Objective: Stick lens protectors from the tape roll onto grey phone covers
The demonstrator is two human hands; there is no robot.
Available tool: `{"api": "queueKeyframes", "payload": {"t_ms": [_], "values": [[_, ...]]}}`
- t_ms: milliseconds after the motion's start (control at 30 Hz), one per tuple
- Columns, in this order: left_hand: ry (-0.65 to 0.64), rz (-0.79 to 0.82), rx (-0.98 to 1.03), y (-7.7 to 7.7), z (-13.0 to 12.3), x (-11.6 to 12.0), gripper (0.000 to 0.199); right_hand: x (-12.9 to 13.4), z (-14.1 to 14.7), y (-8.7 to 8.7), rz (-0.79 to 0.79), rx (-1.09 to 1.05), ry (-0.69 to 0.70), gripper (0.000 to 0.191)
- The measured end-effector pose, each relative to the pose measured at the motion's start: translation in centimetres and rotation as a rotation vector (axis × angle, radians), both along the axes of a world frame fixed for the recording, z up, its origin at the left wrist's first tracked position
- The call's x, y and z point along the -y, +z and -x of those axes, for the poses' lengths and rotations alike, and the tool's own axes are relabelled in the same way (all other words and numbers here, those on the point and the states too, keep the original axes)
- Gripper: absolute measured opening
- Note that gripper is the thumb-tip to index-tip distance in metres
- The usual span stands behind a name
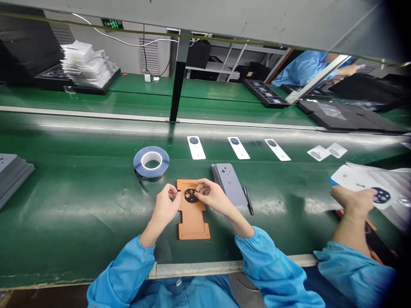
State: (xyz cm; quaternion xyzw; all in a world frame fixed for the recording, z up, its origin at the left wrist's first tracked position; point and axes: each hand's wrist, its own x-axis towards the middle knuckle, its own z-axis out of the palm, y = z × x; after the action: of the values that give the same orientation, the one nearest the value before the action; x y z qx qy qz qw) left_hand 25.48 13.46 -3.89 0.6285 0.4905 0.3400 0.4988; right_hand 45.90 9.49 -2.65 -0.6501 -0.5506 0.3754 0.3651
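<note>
An orange phone-shaped fixture point(192, 222) lies on the green bench in front of me. A round black camera plate with several holes point(190, 196) sits on its upper part. My right hand point(213, 197) reaches in from the right, thumb and fingers closed at the plate's right edge. At the fixture's left edge, my left hand point(167, 205) has its thumb and index finger pinched together; whatever is between them is too small to make out. Grey phone back panels point(230, 185) are stacked to the right, with black tweezers point(248, 200) beside them.
A blue tape roll point(151, 162) stands behind my left hand. White cards with round black pieces point(196, 150) line the far side. More grey panels point(13, 175) are piled at far left. A co-worker's hand point(355, 201) is at right, near white sheets point(353, 177).
</note>
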Motion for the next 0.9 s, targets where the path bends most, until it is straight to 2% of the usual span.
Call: {"api": "queueKeyframes", "payload": {"t_ms": [200, 367, 900], "values": [[-0.025, 0.09, -0.032, -1.0, -0.7, -1.5, 0.014, -1.1, -0.2, -1.4, -0.012, 0.024, -0.047, 0.03], [-0.034, 0.12, -0.008, -1.8, -1.2, -1.7, 0.017, -1.2, -0.4, -1.6, -0.008, 0.028, -0.055, 0.029], [-0.012, 0.044, -0.144, -2.5, -1.8, -1.4, 0.016, -1.4, -0.4, -1.8, -0.007, 0.09, -0.077, 0.026]]}}
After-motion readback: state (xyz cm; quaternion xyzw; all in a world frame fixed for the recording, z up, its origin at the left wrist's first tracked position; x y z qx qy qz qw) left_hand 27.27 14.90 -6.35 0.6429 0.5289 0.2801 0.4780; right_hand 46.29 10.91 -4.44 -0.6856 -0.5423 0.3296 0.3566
